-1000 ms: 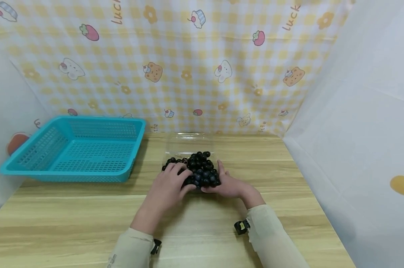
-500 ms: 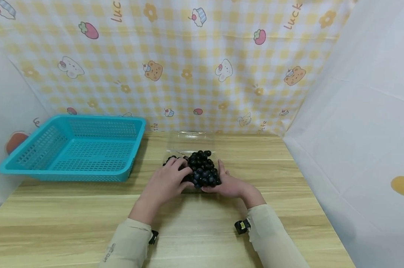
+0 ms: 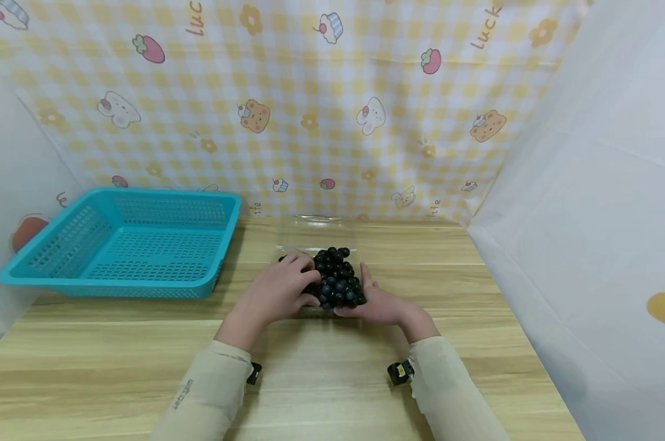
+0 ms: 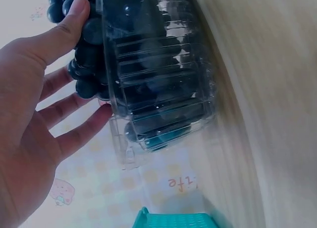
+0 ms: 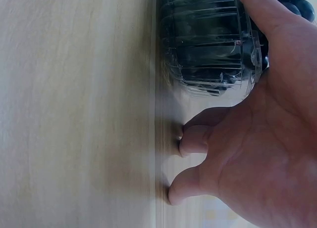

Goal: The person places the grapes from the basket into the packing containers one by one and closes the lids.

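Note:
Bunches of dark grapes [image 3: 336, 285] heap above the rim of a clear plastic container [image 4: 158, 84], whose hinged lid [image 3: 317, 234] is folded back toward the curtain. My left hand [image 3: 279, 288] grips the grapes on the left side, thumb in front and fingers curled over behind, partly hidden by fruit. At the right front corner of the container, my right hand [image 3: 380, 306] rests with thumb and index finger spread. In the right wrist view its thumb [image 5: 265, 10] lies along the container's rim. The other fingers [image 5: 190, 186] of that hand bend down to the tabletop.
A turquoise perforated basket [image 3: 213, 278] stands at the left on the wood-grain table [image 3: 321, 380]. Behind hangs a yellow checked curtain [image 3: 332, 141], and a white sheet [image 3: 586, 202] borders the right side.
My left hand has shifted slightly right and farther over the grapes, covering more of the left side of the heap. The right hand has stayed at the container's corner.

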A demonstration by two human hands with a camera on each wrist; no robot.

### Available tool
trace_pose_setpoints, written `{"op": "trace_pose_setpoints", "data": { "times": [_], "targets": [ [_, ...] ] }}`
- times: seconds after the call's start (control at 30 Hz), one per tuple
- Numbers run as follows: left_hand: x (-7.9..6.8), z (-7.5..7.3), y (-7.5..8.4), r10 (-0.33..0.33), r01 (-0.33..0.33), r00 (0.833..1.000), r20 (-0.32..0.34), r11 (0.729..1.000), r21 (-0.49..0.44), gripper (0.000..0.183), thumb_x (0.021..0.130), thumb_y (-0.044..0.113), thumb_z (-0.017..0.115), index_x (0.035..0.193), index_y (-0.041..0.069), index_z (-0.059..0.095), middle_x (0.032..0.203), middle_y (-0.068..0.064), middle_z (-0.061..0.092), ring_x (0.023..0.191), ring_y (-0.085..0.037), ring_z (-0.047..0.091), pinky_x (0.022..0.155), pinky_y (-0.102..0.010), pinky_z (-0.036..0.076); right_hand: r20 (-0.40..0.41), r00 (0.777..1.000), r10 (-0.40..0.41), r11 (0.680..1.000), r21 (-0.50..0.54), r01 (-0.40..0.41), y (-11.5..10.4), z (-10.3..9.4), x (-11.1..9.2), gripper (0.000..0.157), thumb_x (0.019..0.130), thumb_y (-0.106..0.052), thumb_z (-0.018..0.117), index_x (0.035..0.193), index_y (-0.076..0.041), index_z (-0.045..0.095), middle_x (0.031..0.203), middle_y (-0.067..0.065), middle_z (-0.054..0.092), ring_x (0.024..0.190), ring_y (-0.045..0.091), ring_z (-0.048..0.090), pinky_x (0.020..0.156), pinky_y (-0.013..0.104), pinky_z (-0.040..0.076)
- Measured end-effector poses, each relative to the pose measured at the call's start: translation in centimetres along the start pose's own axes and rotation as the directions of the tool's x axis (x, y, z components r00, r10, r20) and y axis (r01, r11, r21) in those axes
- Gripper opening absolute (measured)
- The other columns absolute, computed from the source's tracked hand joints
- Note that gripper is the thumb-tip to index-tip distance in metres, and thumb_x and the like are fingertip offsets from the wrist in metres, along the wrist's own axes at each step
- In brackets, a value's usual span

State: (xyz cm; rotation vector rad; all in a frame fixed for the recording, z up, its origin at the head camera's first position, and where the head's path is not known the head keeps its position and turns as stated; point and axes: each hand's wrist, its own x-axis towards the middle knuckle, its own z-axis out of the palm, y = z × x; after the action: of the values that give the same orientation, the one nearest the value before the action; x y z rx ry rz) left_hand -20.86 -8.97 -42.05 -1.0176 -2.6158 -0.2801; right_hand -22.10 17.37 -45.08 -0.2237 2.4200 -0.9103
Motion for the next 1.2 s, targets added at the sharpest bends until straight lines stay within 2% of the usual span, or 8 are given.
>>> {"op": "trace_pose_setpoints", "data": {
  "times": [0.27, 0.4, 0.53, 0.67, 0.9, 1.03, 1.1, 1.2],
  "targets": [
    [0.0, 0.9, -0.8, -0.004, 0.005, 1.000, 0.022, 0.996, -0.089, 0.033, 0.083, 0.043, 0.089, 0.105, 0.023, 0.076, 0.117, 0.000, 0.068, 0.120, -0.023, 0.061, 0.093, -0.041, 0.061, 0.006, 1.000, -0.009, 1.000, 0.006, 0.009, -0.3, -0.2, -0.1, 0.140, 0.087, -0.070, 0.077, 0.168, -0.018, -0.025, 0.172, 0.039, 0.004, 0.163, 0.051, 0.012, 0.131, 0.066, 0.022],
    [-0.3, 1.5, -1.2, 0.014, -0.011, 1.000, 0.022, 0.995, -0.102, 0.025, 0.085, 0.044, 0.086, 0.098, 0.025, 0.074, 0.112, 0.005, 0.065, 0.112, -0.019, 0.059, 0.085, -0.036, 0.060, 0.009, 1.000, -0.007, 1.000, 0.010, 0.007, -0.3, -0.2, -0.1, 0.141, 0.086, -0.069, 0.078, 0.168, -0.017, -0.025, 0.172, 0.039, 0.004, 0.163, 0.051, 0.011, 0.131, 0.066, 0.021],
    [-0.8, 1.8, -1.3, 0.068, -0.067, 0.998, 0.014, 0.994, -0.081, 0.014, 0.091, 0.037, 0.084, 0.089, 0.025, 0.078, 0.098, 0.009, 0.065, 0.097, -0.013, 0.058, 0.077, -0.029, 0.057, 0.012, 1.000, -0.009, 1.000, 0.002, 0.009, -0.3, -0.2, -0.1, 0.143, 0.085, -0.069, 0.079, 0.168, -0.017, -0.025, 0.172, 0.039, 0.005, 0.163, 0.051, 0.010, 0.132, 0.065, 0.019],
    [-1.1, 1.4, -0.9, 0.071, -0.071, 0.996, 0.049, 0.997, -0.008, 0.010, 0.094, 0.033, 0.082, 0.092, 0.023, 0.085, 0.092, 0.009, 0.068, 0.093, -0.013, 0.061, 0.083, -0.034, 0.057, 0.011, 1.000, -0.011, 1.000, 0.002, 0.011, -0.2, -0.2, -0.1, 0.144, 0.084, -0.069, 0.079, 0.167, -0.018, -0.026, 0.171, 0.039, 0.007, 0.164, 0.050, 0.008, 0.132, 0.065, 0.017],
    [-0.7, 0.7, 0.8, -0.047, 0.040, 0.985, 0.167, 0.998, 0.044, 0.035, 0.097, 0.049, 0.068, 0.106, 0.019, 0.083, 0.108, -0.004, 0.074, 0.099, -0.023, 0.068, 0.084, -0.043, 0.063, 0.001, 1.000, -0.013, 1.000, 0.007, 0.013, 0.0, -0.3, -0.2, 0.144, 0.084, -0.070, 0.079, 0.167, -0.016, -0.026, 0.171, 0.039, 0.008, 0.163, 0.051, 0.012, 0.132, 0.066, 0.018],
    [-1.0, 1.8, 1.7, -0.150, 0.143, 0.978, 0.142, 0.988, 0.055, 0.048, 0.103, 0.063, 0.058, 0.113, 0.020, 0.077, 0.119, -0.014, 0.071, 0.102, -0.031, 0.071, 0.087, -0.051, 0.064, -0.007, 1.000, -0.020, 1.000, 0.004, 0.020, 0.1, -0.4, -0.2, 0.144, 0.084, -0.071, 0.078, 0.167, -0.015, -0.025, 0.171, 0.040, 0.007, 0.162, 0.052, 0.013, 0.132, 0.066, 0.018],
    [-1.3, 2.3, 1.9, -0.217, 0.215, 0.968, 0.122, 0.976, 0.028, 0.044, 0.102, 0.061, 0.063, 0.113, 0.020, 0.075, 0.114, -0.014, 0.068, 0.090, -0.028, 0.068, 0.078, -0.049, 0.063, -0.006, 1.000, -0.023, 1.000, -0.004, 0.023, 0.1, -0.4, -0.3, 0.144, 0.084, -0.072, 0.078, 0.168, -0.015, -0.025, 0.170, 0.040, 0.009, 0.162, 0.052, 0.014, 0.131, 0.066, 0.019],
    [-1.3, 2.5, 2.2, -0.332, 0.337, 0.933, 0.135, 0.941, -0.016, 0.037, 0.099, 0.054, 0.071, 0.113, 0.021, 0.073, 0.105, -0.010, 0.063, 0.071, -0.021, 0.056, 0.063, -0.040, 0.055, 0.001, 1.000, -0.031, 0.999, -0.014, 0.031, -0.1, -0.3, -0.2, 0.145, 0.084, -0.071, 0.079, 0.168, -0.014, -0.024, 0.169, 0.042, 0.012, 0.161, 0.053, 0.017, 0.131, 0.067, 0.021]
  ]
}}
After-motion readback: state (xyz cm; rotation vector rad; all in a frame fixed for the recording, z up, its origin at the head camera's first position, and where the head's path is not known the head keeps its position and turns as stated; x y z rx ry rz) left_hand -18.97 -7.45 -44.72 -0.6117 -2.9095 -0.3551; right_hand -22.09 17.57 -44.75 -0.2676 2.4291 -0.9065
